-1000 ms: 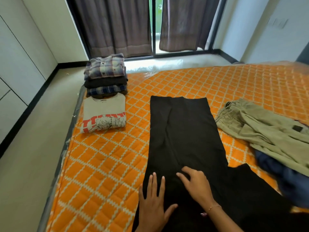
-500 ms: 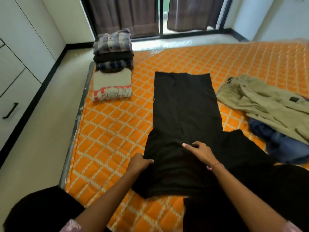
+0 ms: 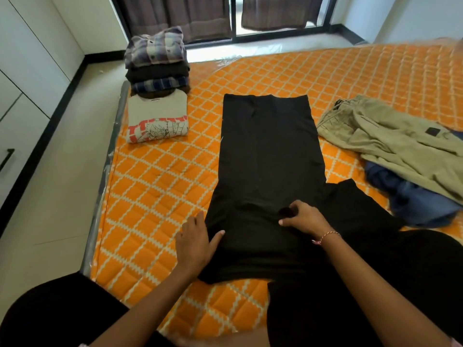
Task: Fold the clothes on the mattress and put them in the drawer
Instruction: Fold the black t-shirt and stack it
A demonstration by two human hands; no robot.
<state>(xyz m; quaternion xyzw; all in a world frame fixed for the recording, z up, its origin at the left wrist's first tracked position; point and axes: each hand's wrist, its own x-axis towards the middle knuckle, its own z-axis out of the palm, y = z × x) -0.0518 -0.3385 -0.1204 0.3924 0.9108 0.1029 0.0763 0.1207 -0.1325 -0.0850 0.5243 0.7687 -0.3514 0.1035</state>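
A long black garment (image 3: 268, 151) lies flat on the orange quilted mattress (image 3: 162, 186), running away from me. My left hand (image 3: 196, 240) rests at its near left edge, fingers fairly straight beside the fabric and the thumb lying on it. My right hand (image 3: 304, 217) sits on the garment's middle with curled fingers pinching a small bump of cloth. At the far left of the mattress lie a folded white printed T-shirt (image 3: 157, 116) and a stack of folded shirts (image 3: 156, 61). A white drawer front with a dark handle (image 3: 6, 159) shows at the left edge.
Unfolded olive trousers (image 3: 390, 141) lie on the right side of the mattress over a crumpled blue garment (image 3: 406, 196). Pale floor (image 3: 57, 196) runs between the mattress and the white cabinets. Curtains and a glass door stand at the back.
My left hand slid from the top of the black fabric to its left edge and loosened from a fist. My right hand's fingers curled and pinched the cloth. My view pulled back.
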